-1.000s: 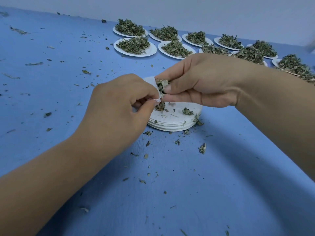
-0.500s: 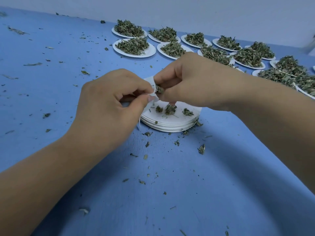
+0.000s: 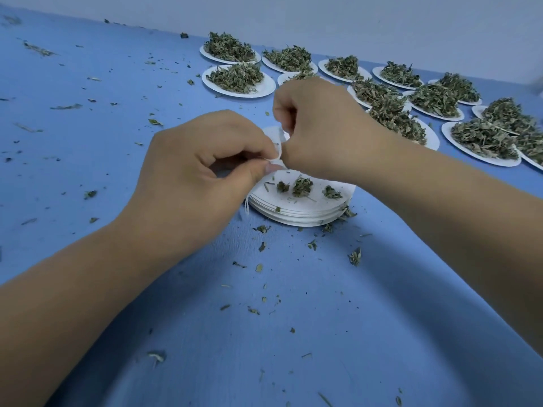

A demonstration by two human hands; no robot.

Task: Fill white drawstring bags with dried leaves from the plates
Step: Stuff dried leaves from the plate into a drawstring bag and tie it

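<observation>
surface: blue table [image 3: 323, 333] | centre: stack of white plates [image 3: 296, 214], few leaf clumps on top | 12 to 2 o'clock: leaf-heaped plates [image 3: 266, 89], two rows | scattered: leaf crumbs [image 3: 355, 256], mostly 6 and 9–11 o'clock

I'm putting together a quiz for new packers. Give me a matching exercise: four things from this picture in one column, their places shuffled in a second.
1 bag
2 string
3 stack of plates
4 heaped plates

a far side of the table
b pinched by the left hand
c dangling under that hand
d middle, few leaf bits on top

Pairs: 1-b, 2-c, 3-d, 4-a
</observation>
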